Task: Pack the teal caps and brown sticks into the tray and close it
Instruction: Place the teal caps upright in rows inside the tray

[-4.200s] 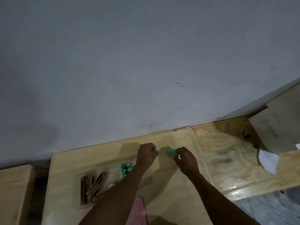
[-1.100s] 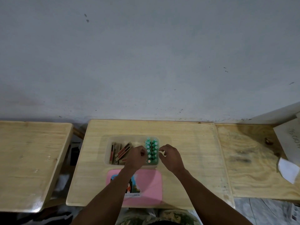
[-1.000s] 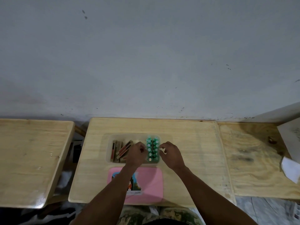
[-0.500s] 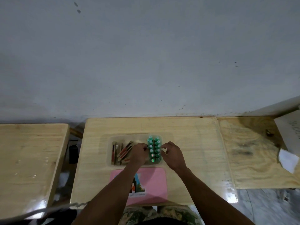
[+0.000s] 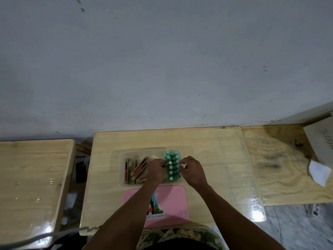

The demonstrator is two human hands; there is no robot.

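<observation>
A clear plastic tray (image 5: 122, 165) lies on the middle wooden desk (image 5: 212, 152). Several brown sticks (image 5: 134, 168) lie in its left part. Several teal caps (image 5: 171, 159) stand upright in two rows in its right part. My left hand (image 5: 156, 171) rests over the tray just left of the caps, fingers curled at the row. My right hand (image 5: 191, 171) is at the right side of the caps, fingertips pinched close to them. Whether either hand pinches a cap I cannot tell. The pink lid (image 5: 173, 201) lies flat in front of the tray, partly under my forearms.
A second wooden desk (image 5: 30, 177) stands to the left across a dark gap. A plywood board (image 5: 281, 168) adjoins on the right, with a cardboard piece (image 5: 320, 143) and white paper (image 5: 319, 173). A grey wall rises behind. A grey cable (image 5: 36, 239) crosses the lower left.
Four seconds ago my hands held a teal cap over the bare desk; the caps now stand in the tray. Over the last second both hands stayed at the cap rows and only the view shifted.
</observation>
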